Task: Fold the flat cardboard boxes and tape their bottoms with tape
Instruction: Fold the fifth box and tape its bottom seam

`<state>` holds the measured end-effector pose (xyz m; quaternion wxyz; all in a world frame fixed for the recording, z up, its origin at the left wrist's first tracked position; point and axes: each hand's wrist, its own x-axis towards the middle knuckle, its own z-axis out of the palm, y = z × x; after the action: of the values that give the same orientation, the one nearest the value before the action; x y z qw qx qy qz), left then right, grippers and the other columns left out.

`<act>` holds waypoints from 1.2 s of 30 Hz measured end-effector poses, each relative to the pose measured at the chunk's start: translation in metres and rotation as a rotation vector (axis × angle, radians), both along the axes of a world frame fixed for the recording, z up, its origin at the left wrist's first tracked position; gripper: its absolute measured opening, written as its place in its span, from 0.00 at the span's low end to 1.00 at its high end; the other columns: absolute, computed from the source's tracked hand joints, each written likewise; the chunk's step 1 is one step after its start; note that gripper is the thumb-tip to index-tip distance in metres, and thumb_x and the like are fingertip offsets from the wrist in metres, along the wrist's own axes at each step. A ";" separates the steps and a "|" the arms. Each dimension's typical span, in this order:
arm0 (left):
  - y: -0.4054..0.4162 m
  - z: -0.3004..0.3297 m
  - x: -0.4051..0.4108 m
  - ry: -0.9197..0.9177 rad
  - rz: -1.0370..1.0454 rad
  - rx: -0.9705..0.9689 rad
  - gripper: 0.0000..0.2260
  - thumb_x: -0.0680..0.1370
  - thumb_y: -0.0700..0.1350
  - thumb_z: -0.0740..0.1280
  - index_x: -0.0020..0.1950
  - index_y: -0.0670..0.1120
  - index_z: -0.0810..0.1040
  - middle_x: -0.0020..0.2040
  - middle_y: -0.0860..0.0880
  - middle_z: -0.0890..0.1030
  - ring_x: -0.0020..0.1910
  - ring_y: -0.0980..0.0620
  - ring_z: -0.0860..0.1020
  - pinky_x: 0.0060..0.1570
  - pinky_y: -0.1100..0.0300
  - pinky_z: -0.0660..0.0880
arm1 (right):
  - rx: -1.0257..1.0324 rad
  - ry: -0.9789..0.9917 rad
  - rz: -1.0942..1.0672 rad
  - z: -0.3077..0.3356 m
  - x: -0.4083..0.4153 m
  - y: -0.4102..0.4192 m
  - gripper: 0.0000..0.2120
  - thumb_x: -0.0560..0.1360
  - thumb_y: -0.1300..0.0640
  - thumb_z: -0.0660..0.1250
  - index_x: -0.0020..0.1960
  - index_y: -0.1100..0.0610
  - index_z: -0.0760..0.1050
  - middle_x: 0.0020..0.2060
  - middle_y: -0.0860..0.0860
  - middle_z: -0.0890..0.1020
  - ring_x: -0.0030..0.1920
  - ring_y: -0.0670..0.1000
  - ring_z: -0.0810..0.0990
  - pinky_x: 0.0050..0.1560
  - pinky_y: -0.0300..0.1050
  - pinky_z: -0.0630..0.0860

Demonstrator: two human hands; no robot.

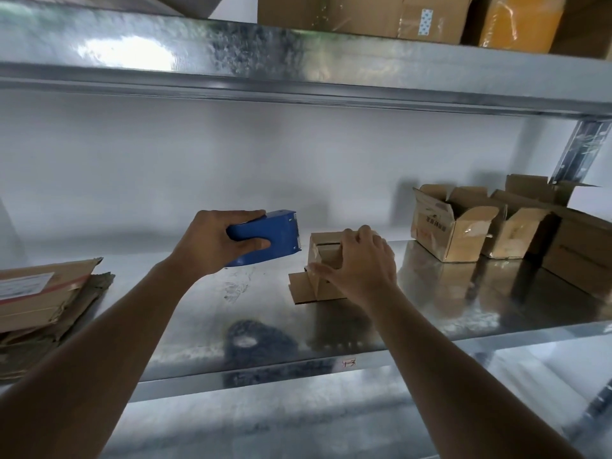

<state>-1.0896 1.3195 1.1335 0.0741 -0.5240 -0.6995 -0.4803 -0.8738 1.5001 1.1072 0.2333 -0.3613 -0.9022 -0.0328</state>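
A: While the small box (326, 260) is held down on the shelf (463, 313) by the right hand (362, 260), how is the taping best done?

B: The flaps should be kept pressed together under the fingers, and the tape dispenser (268, 236), which is gripped in the left hand (215, 240) just left of the box, should be drawn straight across the seam with its toothed edge leading.

A: And how is the box described?

B: Plain brown cardboard is seen, its upturned bottom flaps closed, with two loose flaps splayed on the shelf below the right hand's thumb. Whether tape is already laid cannot be told.
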 end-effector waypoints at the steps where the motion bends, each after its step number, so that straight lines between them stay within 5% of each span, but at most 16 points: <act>1: -0.002 0.000 0.000 0.000 -0.008 0.004 0.25 0.69 0.48 0.83 0.65 0.53 0.84 0.49 0.78 0.80 0.52 0.69 0.81 0.51 0.77 0.75 | 0.032 0.028 0.015 -0.002 -0.002 0.000 0.36 0.75 0.25 0.58 0.68 0.51 0.72 0.65 0.53 0.75 0.66 0.57 0.75 0.70 0.57 0.71; 4: -0.009 0.001 0.000 -0.002 -0.044 0.038 0.24 0.69 0.47 0.83 0.65 0.52 0.84 0.51 0.75 0.81 0.53 0.68 0.82 0.52 0.76 0.75 | 0.058 0.163 0.181 -0.006 0.002 0.006 0.17 0.80 0.41 0.60 0.58 0.53 0.77 0.58 0.50 0.80 0.59 0.54 0.78 0.64 0.52 0.74; 6: -0.012 0.002 0.000 -0.035 -0.091 0.062 0.25 0.68 0.49 0.82 0.64 0.52 0.85 0.55 0.69 0.83 0.55 0.64 0.83 0.54 0.72 0.77 | 0.007 0.177 0.326 -0.010 0.006 0.013 0.13 0.83 0.48 0.60 0.60 0.53 0.77 0.60 0.48 0.81 0.60 0.53 0.78 0.61 0.46 0.74; 9: -0.016 0.005 0.002 -0.074 -0.182 0.053 0.25 0.67 0.51 0.80 0.64 0.53 0.84 0.57 0.61 0.85 0.56 0.58 0.84 0.57 0.63 0.81 | -0.185 0.171 0.475 -0.016 0.014 0.021 0.19 0.86 0.56 0.59 0.76 0.54 0.72 0.73 0.50 0.75 0.73 0.52 0.72 0.69 0.38 0.65; 13: -0.019 0.007 0.007 -0.071 -0.266 -0.004 0.23 0.69 0.47 0.80 0.64 0.54 0.83 0.59 0.59 0.85 0.58 0.56 0.84 0.58 0.60 0.81 | -0.264 0.182 0.502 -0.023 0.020 0.032 0.21 0.87 0.60 0.58 0.79 0.55 0.67 0.77 0.52 0.71 0.76 0.53 0.70 0.74 0.39 0.65; 15: -0.020 0.006 0.012 -0.087 -0.292 0.004 0.23 0.69 0.46 0.79 0.64 0.53 0.83 0.59 0.58 0.86 0.58 0.55 0.84 0.57 0.60 0.81 | -0.299 0.144 0.496 -0.023 0.023 0.033 0.22 0.87 0.58 0.57 0.81 0.53 0.64 0.79 0.50 0.68 0.80 0.52 0.65 0.78 0.46 0.63; 17: -0.021 0.004 0.019 -0.107 -0.317 0.043 0.23 0.70 0.43 0.79 0.64 0.51 0.83 0.59 0.56 0.86 0.59 0.52 0.84 0.57 0.60 0.81 | -0.289 0.159 0.515 -0.020 0.028 0.030 0.23 0.88 0.53 0.55 0.82 0.50 0.62 0.80 0.46 0.65 0.81 0.48 0.58 0.80 0.44 0.58; 19: -0.021 0.004 0.029 -0.121 -0.332 0.086 0.23 0.70 0.40 0.78 0.64 0.50 0.82 0.59 0.55 0.86 0.59 0.51 0.84 0.57 0.60 0.81 | -0.304 0.311 0.599 -0.010 0.032 0.023 0.23 0.87 0.48 0.55 0.81 0.48 0.64 0.77 0.39 0.67 0.79 0.40 0.61 0.77 0.35 0.58; 21: -0.020 0.007 0.039 -0.120 -0.337 0.113 0.23 0.69 0.39 0.78 0.63 0.50 0.82 0.59 0.56 0.86 0.59 0.52 0.84 0.57 0.60 0.81 | -0.462 0.494 0.708 0.003 0.033 0.016 0.22 0.86 0.46 0.56 0.78 0.48 0.69 0.73 0.38 0.72 0.73 0.34 0.69 0.75 0.36 0.65; 28: -0.023 0.023 0.081 -0.125 -0.318 0.164 0.25 0.68 0.34 0.77 0.63 0.52 0.83 0.57 0.57 0.86 0.58 0.55 0.84 0.55 0.62 0.81 | -1.127 0.541 0.944 0.041 0.037 -0.004 0.19 0.87 0.51 0.57 0.73 0.56 0.75 0.65 0.53 0.83 0.64 0.52 0.82 0.65 0.48 0.79; 31: -0.025 0.028 0.101 -0.136 -0.313 0.178 0.25 0.68 0.34 0.77 0.61 0.55 0.85 0.57 0.56 0.87 0.57 0.56 0.84 0.55 0.63 0.81 | -1.171 0.552 0.973 0.044 0.046 -0.005 0.15 0.88 0.57 0.57 0.66 0.60 0.79 0.58 0.56 0.86 0.58 0.55 0.86 0.63 0.54 0.81; 36: -0.028 0.030 0.129 -0.153 -0.313 0.171 0.22 0.69 0.44 0.81 0.61 0.58 0.85 0.60 0.50 0.86 0.60 0.52 0.83 0.58 0.59 0.80 | -1.157 0.648 1.005 0.043 0.061 0.001 0.11 0.83 0.66 0.63 0.61 0.68 0.81 0.48 0.57 0.85 0.45 0.50 0.84 0.47 0.41 0.82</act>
<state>-0.9605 1.2914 1.1632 -0.0105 -0.5801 -0.5698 -0.5820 -0.8123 1.5008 1.1501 0.2459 0.0301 -0.7187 0.6497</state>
